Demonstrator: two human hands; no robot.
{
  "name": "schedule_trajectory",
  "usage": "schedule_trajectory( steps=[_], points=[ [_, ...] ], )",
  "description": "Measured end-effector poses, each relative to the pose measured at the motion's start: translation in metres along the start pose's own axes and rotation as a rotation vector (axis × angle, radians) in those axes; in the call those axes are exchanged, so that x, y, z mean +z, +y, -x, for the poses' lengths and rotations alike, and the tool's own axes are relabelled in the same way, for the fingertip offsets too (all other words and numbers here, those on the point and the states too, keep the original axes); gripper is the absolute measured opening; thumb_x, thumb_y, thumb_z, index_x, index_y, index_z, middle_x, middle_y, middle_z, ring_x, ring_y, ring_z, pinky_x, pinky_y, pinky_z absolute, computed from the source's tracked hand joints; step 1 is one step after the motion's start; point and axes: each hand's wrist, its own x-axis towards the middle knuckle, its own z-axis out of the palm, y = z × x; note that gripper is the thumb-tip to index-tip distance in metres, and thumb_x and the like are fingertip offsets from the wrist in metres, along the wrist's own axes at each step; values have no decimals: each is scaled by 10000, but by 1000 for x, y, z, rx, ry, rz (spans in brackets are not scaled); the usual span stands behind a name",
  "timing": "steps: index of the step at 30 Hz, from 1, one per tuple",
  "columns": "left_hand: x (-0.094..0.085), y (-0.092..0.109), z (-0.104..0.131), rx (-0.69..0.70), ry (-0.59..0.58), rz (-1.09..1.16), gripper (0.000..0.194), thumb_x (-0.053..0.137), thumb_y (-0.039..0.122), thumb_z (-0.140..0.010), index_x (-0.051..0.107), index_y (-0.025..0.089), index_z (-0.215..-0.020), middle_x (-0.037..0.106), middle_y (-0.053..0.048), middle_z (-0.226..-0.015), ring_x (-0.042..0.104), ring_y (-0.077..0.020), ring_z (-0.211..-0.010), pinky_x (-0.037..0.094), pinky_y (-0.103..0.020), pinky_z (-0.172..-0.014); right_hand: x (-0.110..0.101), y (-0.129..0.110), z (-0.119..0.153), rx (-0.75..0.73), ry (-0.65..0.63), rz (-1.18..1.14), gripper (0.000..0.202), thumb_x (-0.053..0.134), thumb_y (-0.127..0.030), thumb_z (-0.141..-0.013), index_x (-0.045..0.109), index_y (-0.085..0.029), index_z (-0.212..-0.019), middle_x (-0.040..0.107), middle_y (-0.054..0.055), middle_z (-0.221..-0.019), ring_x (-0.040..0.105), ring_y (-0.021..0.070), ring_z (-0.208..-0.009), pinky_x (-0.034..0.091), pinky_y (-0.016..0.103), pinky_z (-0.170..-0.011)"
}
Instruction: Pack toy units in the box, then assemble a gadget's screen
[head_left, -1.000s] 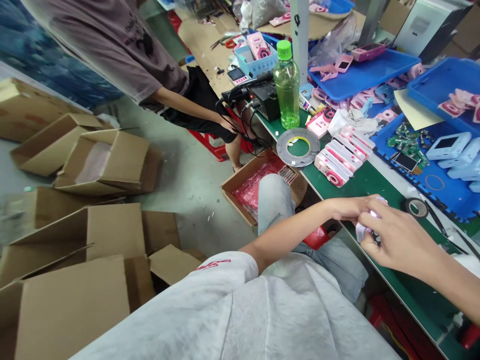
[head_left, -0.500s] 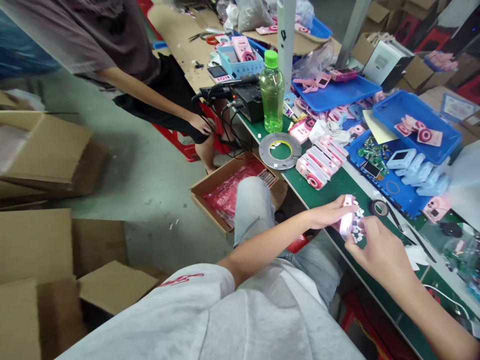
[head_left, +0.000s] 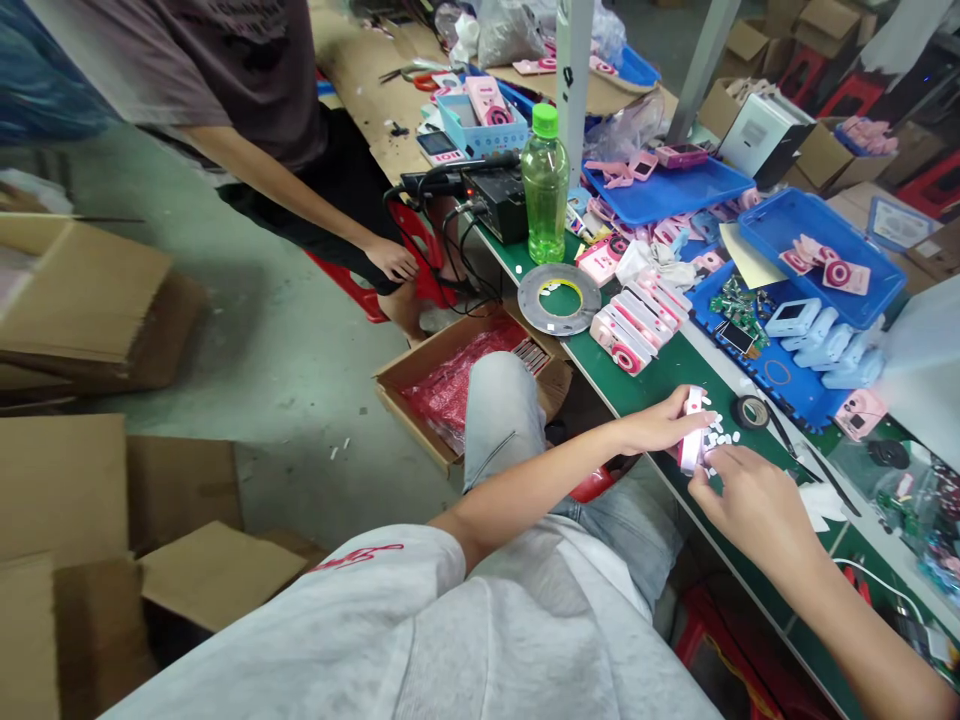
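Note:
My left hand [head_left: 664, 424] is closed around a pink and white toy camera [head_left: 691, 432], held on its edge above the green bench top, narrow white side up. Close against its lower end is my right hand [head_left: 754, 495], fingers bent and thumb near the fingertips. Whatever lies between those fingertips is too small to make out. Small white pieces [head_left: 721, 437] lie scattered on the bench just beyond the toy camera. Farther along the bench stands a row of similar pink and white toy cameras [head_left: 637, 322].
A roll of grey tape [head_left: 534, 300], a green bottle [head_left: 544, 190] and a black tape roll [head_left: 751, 412] are on the bench. Blue trays [head_left: 892, 300] hold parts. Another person's hand [head_left: 393, 258] rests at their knee. An open carton [head_left: 390, 390] sits on the floor.
My right hand's fingers have shifted slightly at the lower end of the toy camera, showing more of the white pieces. My left hand keeps its hold. The view has turned slightly.

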Motion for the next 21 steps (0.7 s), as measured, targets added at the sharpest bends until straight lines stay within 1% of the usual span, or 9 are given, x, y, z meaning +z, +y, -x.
schedule_trajectory(
  steps=[5, 8, 11, 15, 21],
  points=[
    [-1, -2, -1, 17, -2, 5, 387, 639, 393, -978, 458, 231, -1278, 570, 35, -899, 599, -101, -766, 502, -219, -687, -2, 5, -1, -50, 5, -21, 227, 530, -214, -906, 609, -199, -694, 669, 51, -690, 631, 197, -624, 339, 303, -542],
    [-1, -1, 0, -7, 3, 40, 453, 650, 400, -968, 441, 251, -1341, 588, 27, -922, 609, -99, -735, 525, -226, -676, -2, 9, -1, -99, 30, -87, 225, 530, -226, -949, 629, -191, -750, 707, 61, -757, 652, 206, -681, 388, 308, -600],
    [-2, 0, 1, -29, 15, 73, 510, 659, 427, -958, 429, 273, -1386, 604, 13, -949, 628, -113, -719, 562, -266, -681, -1, 13, 1, -110, 64, -130, 255, 515, -260, -999, 642, -184, -792, 730, 74, -813, 658, 210, -712, 418, 317, -643],
    [-5, -4, -3, -30, 9, 79, 544, 670, 433, -950, 422, 281, -1410, 609, 0, -973, 648, -129, -734, 590, -307, -702, -1, 14, 2, -128, 89, -133, 287, 522, -295, -1022, 641, -182, -786, 721, 68, -785, 654, 206, -700, 410, 315, -643],
    [-12, -14, -7, 21, -36, 99, 570, 682, 459, -941, 406, 311, -1417, 598, 0, -1006, 661, -133, -776, 580, -296, -719, -6, 9, -1, -157, 99, -58, 269, 548, -262, -998, 637, -179, -757, 683, 53, -715, 616, 202, -654, 404, 328, -640]
  ],
)
